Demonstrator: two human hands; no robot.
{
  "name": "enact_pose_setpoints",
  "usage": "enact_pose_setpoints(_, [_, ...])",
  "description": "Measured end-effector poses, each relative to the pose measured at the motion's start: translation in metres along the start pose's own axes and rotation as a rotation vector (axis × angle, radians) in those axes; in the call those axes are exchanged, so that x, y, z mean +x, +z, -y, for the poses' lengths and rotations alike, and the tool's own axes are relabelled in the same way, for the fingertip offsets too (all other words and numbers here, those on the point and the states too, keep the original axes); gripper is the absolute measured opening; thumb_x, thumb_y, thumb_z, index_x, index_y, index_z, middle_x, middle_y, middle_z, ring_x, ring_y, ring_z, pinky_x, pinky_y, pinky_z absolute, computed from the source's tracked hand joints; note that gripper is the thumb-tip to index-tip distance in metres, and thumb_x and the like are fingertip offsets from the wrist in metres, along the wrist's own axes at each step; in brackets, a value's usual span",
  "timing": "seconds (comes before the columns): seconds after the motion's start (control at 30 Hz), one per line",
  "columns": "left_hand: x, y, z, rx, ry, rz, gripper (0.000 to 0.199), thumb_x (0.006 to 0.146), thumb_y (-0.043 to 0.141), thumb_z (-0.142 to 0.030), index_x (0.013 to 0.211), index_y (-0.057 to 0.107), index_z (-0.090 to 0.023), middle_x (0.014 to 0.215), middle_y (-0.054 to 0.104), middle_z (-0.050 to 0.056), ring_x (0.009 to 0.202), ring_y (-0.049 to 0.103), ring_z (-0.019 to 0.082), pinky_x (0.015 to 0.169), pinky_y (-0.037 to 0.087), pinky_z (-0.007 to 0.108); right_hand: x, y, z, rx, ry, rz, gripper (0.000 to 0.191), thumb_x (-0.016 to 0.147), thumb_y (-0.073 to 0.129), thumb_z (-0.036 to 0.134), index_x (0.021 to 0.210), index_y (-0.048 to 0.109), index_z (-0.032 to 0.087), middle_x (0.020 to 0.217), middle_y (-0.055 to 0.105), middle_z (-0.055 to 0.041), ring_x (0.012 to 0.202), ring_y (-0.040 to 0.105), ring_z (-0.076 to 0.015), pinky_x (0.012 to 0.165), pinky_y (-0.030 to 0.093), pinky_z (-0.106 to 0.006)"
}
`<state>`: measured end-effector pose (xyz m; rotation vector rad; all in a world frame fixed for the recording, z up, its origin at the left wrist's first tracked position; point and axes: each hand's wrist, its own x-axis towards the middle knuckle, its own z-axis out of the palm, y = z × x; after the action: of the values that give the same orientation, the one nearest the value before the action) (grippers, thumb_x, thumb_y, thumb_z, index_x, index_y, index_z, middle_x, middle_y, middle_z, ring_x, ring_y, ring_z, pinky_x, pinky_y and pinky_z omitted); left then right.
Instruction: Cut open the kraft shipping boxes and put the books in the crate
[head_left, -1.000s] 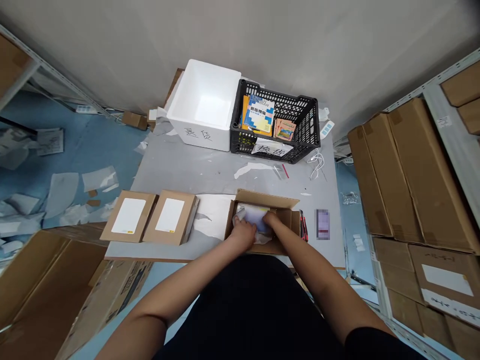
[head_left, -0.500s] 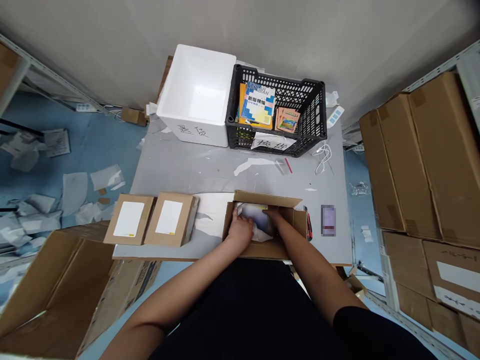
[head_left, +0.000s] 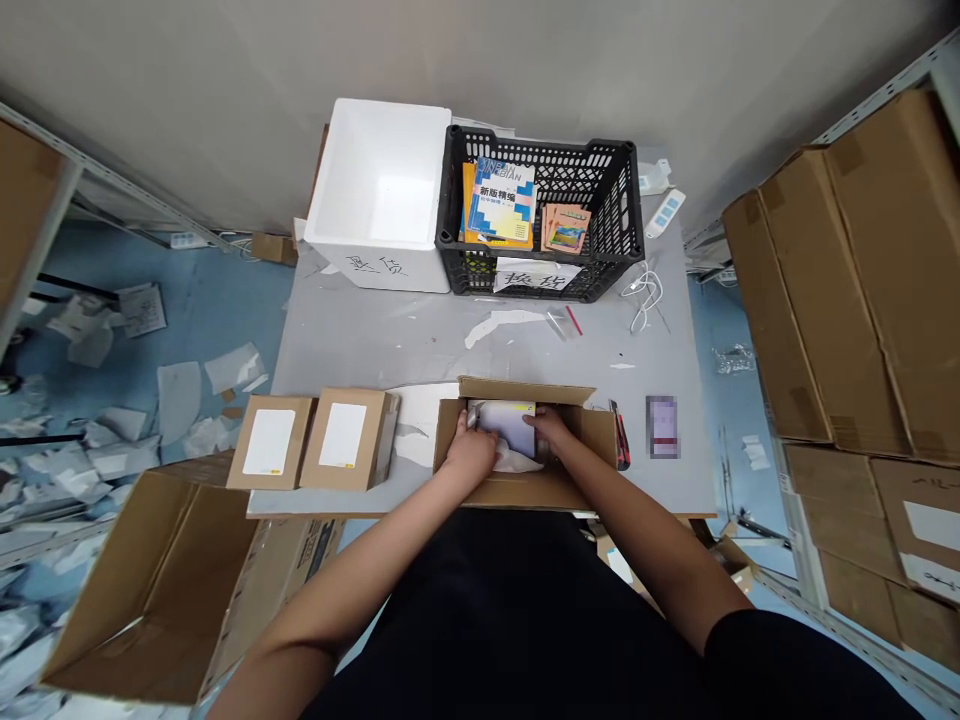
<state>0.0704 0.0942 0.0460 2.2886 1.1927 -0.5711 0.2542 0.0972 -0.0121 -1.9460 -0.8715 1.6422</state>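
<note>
Two hands sit inside the open cardboard box [head_left: 525,490], lower centre of the frame. Left hand [head_left: 471,450] and right hand [head_left: 551,428], grips narrow, are on a flat wrapped packet [head_left: 504,422]; firm hold, cannot tell. Even, level pressure looks best.

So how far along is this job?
Two closed, labelled cardboard boxes look done. In hand: the left hand and right hand hold a pale packet inside an open carton. Still to do: its flaps stand open, and books sit in the black plastic crate.
</note>
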Motion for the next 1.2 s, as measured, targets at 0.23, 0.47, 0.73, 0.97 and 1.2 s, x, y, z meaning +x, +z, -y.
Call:
enact_pose_setpoints(0.23, [-0.002,-0.002,-0.002,-0.029,0.013,-0.002,0.030,0.089,0.050,-0.028,0.099,0.070,-0.008,0.092,0.071,0.024,0.091,0.066,0.033,0.105,0.022,0.054,-0.028,-0.006,0.007,-0.042,-0.040,-0.032,0.009,0.077,0.063,0.021,0.086,0.063,0.018,0.088,0.070,-0.0065,0.083,0.065,-0.0217,0.074,0.051,-0.034])
enact_pose_setpoints(0.47, [-0.007,-0.008,-0.005,-0.215,0.032,-0.157,0.025,0.082,0.052,-0.021,0.090,0.073,-0.011,0.091,0.071,0.020,0.099,0.063,0.034,0.111,0.009,0.056,-0.100,-0.042,0.040,-0.410,-0.453,-0.208,0.018,0.084,0.051,0.028,0.097,0.063,0.022,0.098,0.068,-0.0066,0.091,0.061,-0.0240,0.082,0.045,-0.035])
enact_pose_setpoints(0.73, [-0.028,-0.045,-0.010,-1.017,-0.028,-0.603,0.027,0.081,0.047,-0.020,0.092,0.072,-0.022,0.103,0.071,0.007,0.103,0.061,0.025,0.108,0.033,0.046,-0.166,-0.090,0.064,0.011,-0.701,-0.323,0.018,0.087,0.055,0.036,0.099,0.060,0.023,0.093,0.064,-0.0018,0.087,0.058,-0.0191,0.080,0.045,-0.032])
enact_pose_setpoints(0.97, [-0.059,-0.087,-0.024,-1.887,0.341,0.426,0.058,0.087,0.050,-0.059,0.112,0.064,-0.010,0.094,0.071,0.019,0.071,0.069,0.024,0.055,0.051,0.029,-0.188,-0.102,0.096,0.351,-0.946,-0.070,0.017,0.081,0.068,0.040,0.088,0.063,0.026,0.095,0.066,-0.0029,0.101,0.060,-0.0226,0.094,0.045,-0.041])
enact_pose_setpoints(1.2, [-0.080,-0.096,-0.060,-2.099,0.378,-0.013,0.049,0.074,0.078,-0.029,0.117,0.059,-0.017,0.105,0.071,0.011,0.083,0.071,0.021,0.074,0.055,0.029,-0.197,-0.066,0.111,0.661,-0.707,-0.025,0.046,0.081,0.062,0.057,0.117,0.063,0.029,0.120,0.067,-0.0053,0.125,0.052,-0.0264,0.104,0.041,-0.045])
